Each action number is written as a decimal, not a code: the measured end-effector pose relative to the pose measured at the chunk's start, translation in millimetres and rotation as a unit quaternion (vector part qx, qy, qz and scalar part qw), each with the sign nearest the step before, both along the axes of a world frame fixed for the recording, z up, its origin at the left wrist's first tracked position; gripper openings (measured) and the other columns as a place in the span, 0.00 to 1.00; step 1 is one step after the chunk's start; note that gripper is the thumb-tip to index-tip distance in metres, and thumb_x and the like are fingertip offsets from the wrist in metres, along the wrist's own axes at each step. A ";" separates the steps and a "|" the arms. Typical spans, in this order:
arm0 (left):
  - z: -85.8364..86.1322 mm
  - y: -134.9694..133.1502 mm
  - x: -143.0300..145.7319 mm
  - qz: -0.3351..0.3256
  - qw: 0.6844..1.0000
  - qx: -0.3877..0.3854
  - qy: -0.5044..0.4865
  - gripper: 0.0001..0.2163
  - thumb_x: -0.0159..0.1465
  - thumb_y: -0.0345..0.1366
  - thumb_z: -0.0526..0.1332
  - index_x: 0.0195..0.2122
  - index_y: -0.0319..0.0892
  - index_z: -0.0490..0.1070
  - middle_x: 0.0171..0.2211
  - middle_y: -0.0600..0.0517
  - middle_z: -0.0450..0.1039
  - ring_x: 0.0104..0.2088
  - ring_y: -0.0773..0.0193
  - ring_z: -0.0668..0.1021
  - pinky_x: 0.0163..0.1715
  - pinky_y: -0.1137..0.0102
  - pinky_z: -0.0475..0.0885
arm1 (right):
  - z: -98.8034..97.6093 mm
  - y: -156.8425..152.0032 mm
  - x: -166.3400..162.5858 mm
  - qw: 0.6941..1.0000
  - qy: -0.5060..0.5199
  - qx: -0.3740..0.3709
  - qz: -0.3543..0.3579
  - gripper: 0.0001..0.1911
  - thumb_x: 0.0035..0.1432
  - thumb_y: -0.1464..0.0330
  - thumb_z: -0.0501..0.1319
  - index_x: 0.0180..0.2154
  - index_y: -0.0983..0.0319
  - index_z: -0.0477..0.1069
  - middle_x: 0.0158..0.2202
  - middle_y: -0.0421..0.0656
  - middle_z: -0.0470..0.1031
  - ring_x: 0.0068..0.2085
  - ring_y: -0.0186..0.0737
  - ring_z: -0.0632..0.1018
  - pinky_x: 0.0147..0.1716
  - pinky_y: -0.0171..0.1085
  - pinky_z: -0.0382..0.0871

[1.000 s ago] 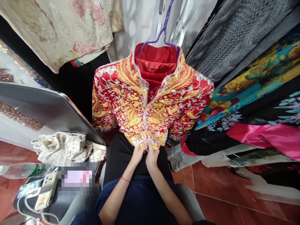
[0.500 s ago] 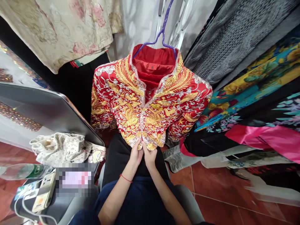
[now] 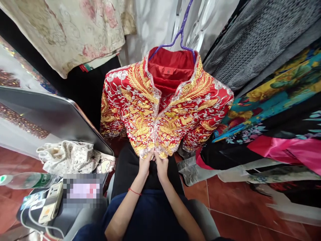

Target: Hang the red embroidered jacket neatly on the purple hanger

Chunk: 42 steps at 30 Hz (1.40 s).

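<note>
In front of me a red jacket (image 3: 170, 110) with gold and silver embroidery hangs from a purple hanger (image 3: 181, 31). Its stand collar is open at the top, showing a red lining and a size label (image 3: 168, 71) marked S. My left hand (image 3: 145, 162) pinches the lower hem at one front edge, and a red cord circles that wrist. Close beside it, my right hand (image 3: 162, 164) pinches the opposite front edge. The two edges meet along the middle just above my fingers. Whatever lies beneath the fingertips is hidden.
Patterned garments (image 3: 271, 100) and a grey knit (image 3: 263, 43) hang at the right. A floral cream garment (image 3: 85, 30) hangs upper left, above a dark glossy panel (image 3: 57, 113). Lower left are a spotted cloth bag (image 3: 67, 157), a plastic bottle (image 3: 30, 180) and a power strip (image 3: 51, 202).
The whole view has shifted slightly, so the jacket and surroundings appear farther right. My hands keep their pinch at the hem, the right one now slightly farther from the left.
</note>
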<state>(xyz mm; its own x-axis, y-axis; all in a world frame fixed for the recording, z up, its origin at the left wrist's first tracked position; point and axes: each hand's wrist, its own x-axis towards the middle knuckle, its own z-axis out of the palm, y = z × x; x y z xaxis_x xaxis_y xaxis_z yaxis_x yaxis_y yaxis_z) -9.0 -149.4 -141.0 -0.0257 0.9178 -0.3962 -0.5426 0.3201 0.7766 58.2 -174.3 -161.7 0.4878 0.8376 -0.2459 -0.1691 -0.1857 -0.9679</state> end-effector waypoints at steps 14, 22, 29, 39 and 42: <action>-12.2 12.8 -28.8 -0.054 0.997 -0.017 0.051 0.23 0.47 0.33 0.76 0.45 0.39 0.78 0.47 0.44 0.80 0.48 0.55 0.81 0.56 0.60 0.70 | 29.3 -6.0 24.2 0.960 -0.087 -0.097 0.248 0.32 0.59 0.43 0.53 0.21 0.61 0.75 0.11 0.37 0.69 0.10 0.28 0.60 0.14 0.31 0.51; -20.4 13.0 -28.6 -0.052 0.997 -0.024 0.045 0.24 0.46 0.33 0.76 0.45 0.39 0.78 0.45 0.45 0.81 0.49 0.56 0.81 0.56 0.61 0.71 | 20.3 -9.9 19.0 0.960 -0.206 -0.102 0.158 0.14 0.58 0.55 0.61 0.27 0.56 0.76 0.15 0.37 0.72 0.21 0.36 0.73 0.25 0.33 0.58; -15.8 11.7 -30.3 -0.072 0.995 -0.023 0.058 0.23 0.44 0.33 0.77 0.43 0.37 0.79 0.42 0.44 0.82 0.45 0.55 0.82 0.53 0.61 0.72 | 13.0 0.1 19.6 0.981 -0.099 -0.066 0.154 0.20 0.55 0.48 0.61 0.27 0.58 0.74 0.19 0.37 0.76 0.18 0.35 0.72 0.23 0.33 0.64; -14.5 6.9 -36.3 -0.067 0.994 -0.012 0.088 0.23 0.43 0.36 0.78 0.41 0.37 0.80 0.41 0.43 0.82 0.46 0.52 0.82 0.55 0.58 0.70 | 17.0 5.6 14.8 0.989 0.080 -0.015 0.122 0.23 0.45 0.49 0.69 0.24 0.61 0.69 0.18 0.35 0.69 0.17 0.27 0.64 0.18 0.30 0.57; -14.4 6.3 -35.9 -0.070 0.993 0.004 0.091 0.22 0.44 0.37 0.77 0.41 0.37 0.80 0.42 0.43 0.82 0.45 0.52 0.82 0.55 0.57 0.70 | 20.3 8.4 8.5 0.990 0.104 -0.013 0.099 0.23 0.43 0.49 0.69 0.23 0.62 0.68 0.18 0.36 0.69 0.17 0.26 0.64 0.18 0.30 0.55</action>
